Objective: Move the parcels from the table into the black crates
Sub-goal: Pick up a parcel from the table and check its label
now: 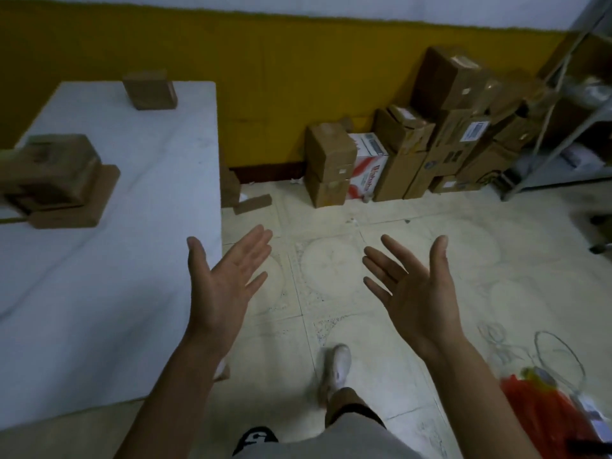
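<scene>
White table (132,276) on my left carries a stack of parcels (56,180) at its left edge and one small parcel (150,91) near its far edge. My left hand (225,279) and right hand (414,289) hover empty, palms up, fingers spread; I should grip the stack's sides evenly

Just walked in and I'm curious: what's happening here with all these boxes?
A person stands beside a white table, left hand and right hand both open and empty, held out in front. A stack of brown parcels and one lone parcel sit on the table, untouched. Nothing is being carried yet.
</scene>
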Demonstrator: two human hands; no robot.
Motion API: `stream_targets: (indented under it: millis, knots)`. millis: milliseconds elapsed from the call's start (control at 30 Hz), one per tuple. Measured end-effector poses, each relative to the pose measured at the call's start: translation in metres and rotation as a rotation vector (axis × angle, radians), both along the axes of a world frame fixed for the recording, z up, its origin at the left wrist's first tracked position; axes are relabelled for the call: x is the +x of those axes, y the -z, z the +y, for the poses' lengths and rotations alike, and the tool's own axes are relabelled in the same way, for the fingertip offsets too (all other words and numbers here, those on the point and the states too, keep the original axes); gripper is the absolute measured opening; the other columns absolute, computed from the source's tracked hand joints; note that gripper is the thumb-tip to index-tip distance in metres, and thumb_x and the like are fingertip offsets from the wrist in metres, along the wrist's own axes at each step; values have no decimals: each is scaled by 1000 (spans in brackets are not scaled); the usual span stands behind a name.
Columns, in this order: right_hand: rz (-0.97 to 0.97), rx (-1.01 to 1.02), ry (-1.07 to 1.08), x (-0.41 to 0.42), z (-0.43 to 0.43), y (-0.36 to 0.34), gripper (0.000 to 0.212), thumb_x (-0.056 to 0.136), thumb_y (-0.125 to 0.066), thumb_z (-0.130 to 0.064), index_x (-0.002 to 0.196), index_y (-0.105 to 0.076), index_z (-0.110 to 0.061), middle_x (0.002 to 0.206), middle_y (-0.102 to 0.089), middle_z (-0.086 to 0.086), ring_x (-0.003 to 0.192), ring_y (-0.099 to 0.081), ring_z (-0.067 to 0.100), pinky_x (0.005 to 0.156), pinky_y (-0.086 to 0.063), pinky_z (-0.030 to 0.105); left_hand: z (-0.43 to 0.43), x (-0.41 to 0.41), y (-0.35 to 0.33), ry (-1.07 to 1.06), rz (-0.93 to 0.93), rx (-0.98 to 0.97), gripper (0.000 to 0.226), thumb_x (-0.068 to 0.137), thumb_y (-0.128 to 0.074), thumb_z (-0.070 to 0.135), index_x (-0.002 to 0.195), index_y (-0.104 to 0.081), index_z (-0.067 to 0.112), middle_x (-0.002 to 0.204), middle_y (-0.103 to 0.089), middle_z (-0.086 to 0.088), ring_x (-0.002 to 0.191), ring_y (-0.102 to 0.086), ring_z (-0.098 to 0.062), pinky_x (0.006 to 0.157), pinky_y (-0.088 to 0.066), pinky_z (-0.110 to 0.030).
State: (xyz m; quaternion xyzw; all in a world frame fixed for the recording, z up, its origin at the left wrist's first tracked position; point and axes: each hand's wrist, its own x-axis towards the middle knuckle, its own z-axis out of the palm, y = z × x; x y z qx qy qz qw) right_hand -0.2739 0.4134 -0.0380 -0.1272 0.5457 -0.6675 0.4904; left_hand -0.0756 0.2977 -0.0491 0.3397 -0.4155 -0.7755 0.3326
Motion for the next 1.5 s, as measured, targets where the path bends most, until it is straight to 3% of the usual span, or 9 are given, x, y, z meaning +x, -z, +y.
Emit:
stream_targets:
  millis: [167, 367, 533, 733, 900, 1033, 1267, 1367, 1500]
  knots:
    - [-40, -10, -139, -69, -109, 12, 65, 95, -21, -60, 129, -57, -18, 128, -64, 7, 121, -58, 23, 113, -33, 46, -75, -46, 19, -177, 36, 61, 72, 93, 0, 59, 134, -49, 26, 139, -54, 6, 129, -47, -12, 116, -20, -43]
    - [-96, -48, -301, -157, -247, 4, 55, 100, -21, -37, 110, -74, -23, 124, -67, 5, 121, -59, 22, 109, -36, 43, -169, -121, 17, -443, 58, 86, 52, 100, -8, 36, 121, -56, 30, 125, -62, 10, 123, -52, -14, 113, -26, -44]
    - [-84, 12, -525, -175, -356, 10, 52, 101, -17, -29, 121, -62, -15, 126, -65, 7, 123, -56, 22, 112, -33, 44, -222, -152, 12, -596, -23, 59, 51, 101, -8, 34, 126, -53, 34, 132, -58, 10, 125, -51, -10, 109, -32, -37]
    - [-62, 38, -907, -115, -459, 42, 56, 101, -11, -28, 128, -58, -12, 132, -61, 5, 127, -53, 22, 114, -30, 46, -270, -122, 23, -828, 30, 119, 52, 102, -7, 29, 143, -39, 23, 143, -48, 3, 134, -42, -16, 108, -32, -35]
    - [-35, 64, -1132, -36, -542, 61, 56, 103, -10, -26, 125, -60, -14, 130, -63, 3, 126, -54, 20, 112, -33, 42, -318, -68, 63, -1086, -37, 129, 52, 102, -9, 27, 137, -48, 23, 135, -57, 2, 125, -51, -16, 110, -33, -42]
    - [28, 155, -1284, 27, -603, 74, 54, 102, -13, -23, 125, -60, -10, 127, -65, 3, 123, -56, 19, 107, -39, 37, -362, -21, 91, -1229, -68, 250, 45, 103, -16, 26, 128, -53, 24, 132, -58, -2, 122, -53, -20, 106, -36, -41]
    - [154, 282, -1327, 133, -687, 118, 48, 102, -21, -27, 116, -64, -12, 126, -63, 6, 121, -55, 23, 102, -40, 36, -396, 43, 125, -1504, -118, 396, 41, 104, -20, 29, 123, -55, 23, 131, -57, 0, 123, -52, -19, 107, -37, -40]
    - [220, 307, -1316, 178, -712, 143, 41, 103, -31, -29, 136, -50, -13, 143, -47, 10, 132, -45, 25, 104, -37, 36, -408, 64, 143, -1688, -209, 459, 45, 105, -19, 33, 139, -44, 17, 142, -47, -1, 131, -43, -19, 112, -32, -40]
    - [292, 294, -1375, 226, -736, 174, 51, 103, -34, -37, 150, -26, -18, 155, -31, 3, 141, -32, 20, 116, -25, 38, -423, 93, 174, -1780, -335, 526, 48, 105, -18, 38, 147, -30, 19, 153, -32, 2, 142, -28, -15, 119, -18, -38]
